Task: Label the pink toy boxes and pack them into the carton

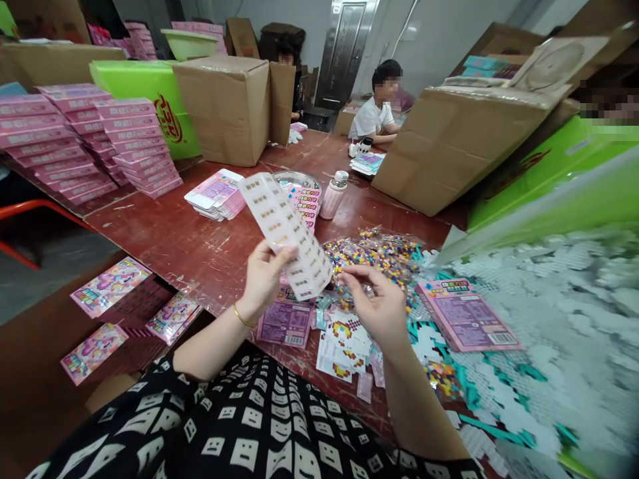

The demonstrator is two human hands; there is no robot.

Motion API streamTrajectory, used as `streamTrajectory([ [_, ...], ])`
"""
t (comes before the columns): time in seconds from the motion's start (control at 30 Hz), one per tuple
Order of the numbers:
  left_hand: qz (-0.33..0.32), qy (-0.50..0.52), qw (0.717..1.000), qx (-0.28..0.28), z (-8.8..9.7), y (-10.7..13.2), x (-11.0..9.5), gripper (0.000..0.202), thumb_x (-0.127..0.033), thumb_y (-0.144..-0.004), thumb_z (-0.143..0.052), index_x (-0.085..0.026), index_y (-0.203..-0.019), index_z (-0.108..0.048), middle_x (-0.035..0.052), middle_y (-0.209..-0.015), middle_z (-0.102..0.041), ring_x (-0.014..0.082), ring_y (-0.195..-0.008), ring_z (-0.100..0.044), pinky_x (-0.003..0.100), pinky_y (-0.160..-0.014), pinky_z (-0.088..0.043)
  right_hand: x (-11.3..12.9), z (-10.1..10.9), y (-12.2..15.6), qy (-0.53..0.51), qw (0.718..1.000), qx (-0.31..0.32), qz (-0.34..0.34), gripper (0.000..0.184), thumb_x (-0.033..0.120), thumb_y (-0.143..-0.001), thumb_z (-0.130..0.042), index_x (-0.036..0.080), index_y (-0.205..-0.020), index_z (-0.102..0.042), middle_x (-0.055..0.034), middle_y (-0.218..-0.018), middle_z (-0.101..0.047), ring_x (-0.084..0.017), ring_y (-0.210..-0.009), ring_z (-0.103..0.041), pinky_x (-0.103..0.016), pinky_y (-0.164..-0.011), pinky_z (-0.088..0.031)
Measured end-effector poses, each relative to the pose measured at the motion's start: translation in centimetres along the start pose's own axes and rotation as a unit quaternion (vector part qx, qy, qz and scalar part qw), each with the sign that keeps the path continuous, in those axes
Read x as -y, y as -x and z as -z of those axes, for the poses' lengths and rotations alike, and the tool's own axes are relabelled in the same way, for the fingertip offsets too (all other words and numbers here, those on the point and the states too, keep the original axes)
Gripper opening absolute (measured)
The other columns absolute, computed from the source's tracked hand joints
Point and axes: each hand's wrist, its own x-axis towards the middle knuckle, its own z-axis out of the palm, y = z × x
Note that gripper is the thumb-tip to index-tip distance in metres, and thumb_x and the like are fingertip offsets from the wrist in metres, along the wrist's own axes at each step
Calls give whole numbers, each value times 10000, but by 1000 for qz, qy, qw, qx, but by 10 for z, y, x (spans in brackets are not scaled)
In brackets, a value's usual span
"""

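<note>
My left hand (264,274) grips a pale sheet of small printed stickers (282,229) at its lower left edge, thumb on top, and the sheet slants up and away. To its right, my right hand (382,306) has thumb and forefinger pinched together; anything between them is too small to make out. Beneath the sheet, a pink and purple printed box (284,324) lies on the table, partly covered. Beside it are white cards with pixel patterns (343,346) and small sachets (364,386). Clear bags of multicoloured beads (389,256) lie just beyond my right hand.
Another pink box (469,316) lies right, by teal strips and heaped white perforated plates (564,299). Beyond are a bottle (334,196), flat cartons (217,194) and large cardboard boxes (219,110). Stacked pink boxes (137,150) stand left. A person (372,120) sits across the table.
</note>
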Motion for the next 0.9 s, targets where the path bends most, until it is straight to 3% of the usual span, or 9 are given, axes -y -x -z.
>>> streamTrajectory([
  [0.13, -27, 37, 999, -26, -2, 0, -12, 367, -388, -614, -905, -198, -857, -706, 28, -879, -748, 135, -758, -687, 245, -700, -574, 13, -16, -6, 6, 999, -4, 38, 805, 374, -692, -832, 215, -1398, -478, -141, -1383, -574, -299, -1224, -593, -460, -1016, -524],
  [0.17, -32, 41, 998, -25, -3, 3, -13, 370, -396, -623, -902, -201, -869, -706, 29, -883, -748, 140, -773, -691, 248, -707, -576, 16, -21, -6, 6, 998, -11, 53, 725, 343, -710, -817, 219, -1359, -517, -126, -1336, -613, -285, -1181, -621, -442, -983, -544],
  [0.27, -90, 23, 995, -29, 6, 8, -19, 318, -382, -673, -882, -215, -876, -703, 21, -880, -741, 150, -817, -696, 265, -758, -575, 21, -25, -7, -5, 994, 0, 107, 140, 188, -839, -649, 212, -971, -690, -39, -894, -742, -186, -783, -703, -319, -710, -586],
  [0.37, -219, -47, 975, -16, 39, -1, -39, 324, -341, -642, -911, -240, -855, -689, 6, -950, -723, 174, -962, -685, 301, -891, -547, 21, -4, -9, -30, 980, 115, 158, 139, 127, -848, -601, 196, -761, -685, -17, -703, -713, -139, -587, -648, -254, -539, -513],
  [0.43, -255, -104, 961, 24, 65, -10, -57, 582, -334, -494, -977, -278, -995, -687, 27, -1173, -687, 238, -1199, -604, 349, -1021, -490, 20, 12, -10, -64, 958, 217, 175, 159, 123, -862, -585, 187, -775, -702, -26, -713, -726, -134, -597, -663, -237, -535, -509],
  [0.53, -183, -168, 961, 122, 92, -20, -80, 996, -266, -384, -1006, -331, -1284, -585, 85, -1347, -617, 303, -1321, -521, 390, -1032, -492, 14, 26, -13, -103, 928, 325, 147, 190, 144, -898, -565, 184, -819, -732, -27, -722, -735, -130, -624, -677, -221, -563, -526],
  [0.67, 21, -255, 935, 244, 96, -19, -86, 672, -192, -577, -925, -240, -1194, -666, 135, -1094, -736, 287, -1016, -707, 345, -783, -602, -3, 23, -20, -141, 940, 312, 4, 138, 292, -886, -662, 187, -878, -750, -39, -787, -752, -143, -655, -683, -226, -563, -548],
  [0.77, 71, -314, 920, 222, 91, -18, -83, 427, -246, -632, -893, -190, -1024, -733, 111, -919, -759, 223, -795, -728, 276, -656, -602, -13, 20, -26, -208, 936, 272, -84, 320, 366, -822, -752, 208, -1097, -708, -71, -983, -761, -181, -819, -720, -269, -672, -597],
  [0.9, 17, -385, 906, 174, 87, -21, -84, 361, -307, -630, -892, -182, -938, -750, 77, -846, -749, 171, -684, -693, 214, -574, -566, -11, 24, -35, -231, 942, 223, -99, 747, 301, -658, -897, 282, -1319, -550, -70, -1169, -714, -202, -1007, -700, -315, -829, -596],
])
